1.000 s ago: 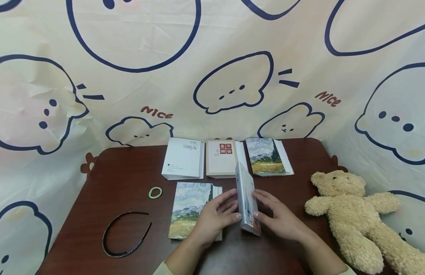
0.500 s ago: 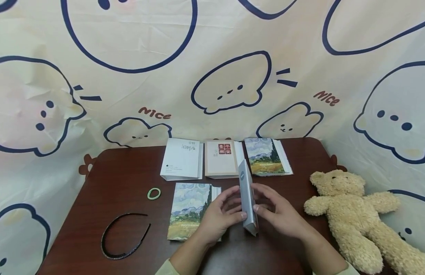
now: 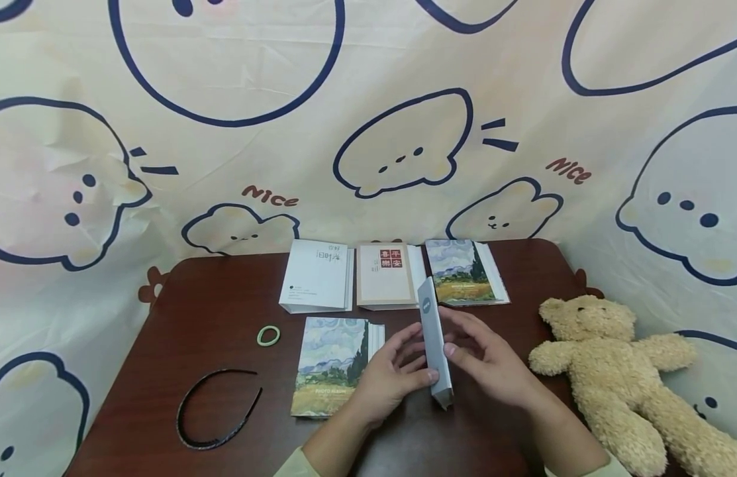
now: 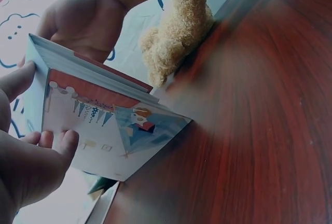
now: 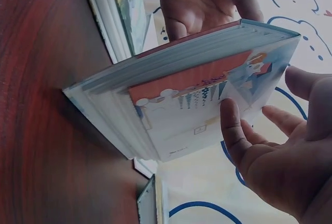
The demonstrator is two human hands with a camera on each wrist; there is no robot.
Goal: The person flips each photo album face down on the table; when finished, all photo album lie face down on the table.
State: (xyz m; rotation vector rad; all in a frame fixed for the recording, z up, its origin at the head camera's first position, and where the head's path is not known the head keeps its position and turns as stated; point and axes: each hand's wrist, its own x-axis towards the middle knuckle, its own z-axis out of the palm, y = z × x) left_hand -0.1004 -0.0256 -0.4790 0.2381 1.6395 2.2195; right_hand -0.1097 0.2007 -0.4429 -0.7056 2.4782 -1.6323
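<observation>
Between the fingers of both hands: pale-spined album [image 3: 434, 338], roughly upright, spine up, lower edge looks to meet the table [image 3: 487, 437]. Long axis runs away from the person through the gap between the hands, far end a bit left of near end; page ends face the person.

Left hand [image 3: 387, 384]: fingers bent, pads on the left cover (red and white, bunting print), thumb on the spine toward the near end. Right hand [image 3: 492, 363]: fingers spread, tips at the right cover, thumb by the spine edge, farther along than the left thumb. Both hold it; neither is clearly nearer. Can't tell how firm.

Key relation, my read: spine sits between opposed hands, so any turn or lay-down depends on which side gives way.

Left of the left fingers: landscape album [image 3: 329, 364], flat. Beyond the fingertips: cream album [image 3: 383, 278]. Right of the right hand: teddy bear [image 3: 609, 364].
</observation>
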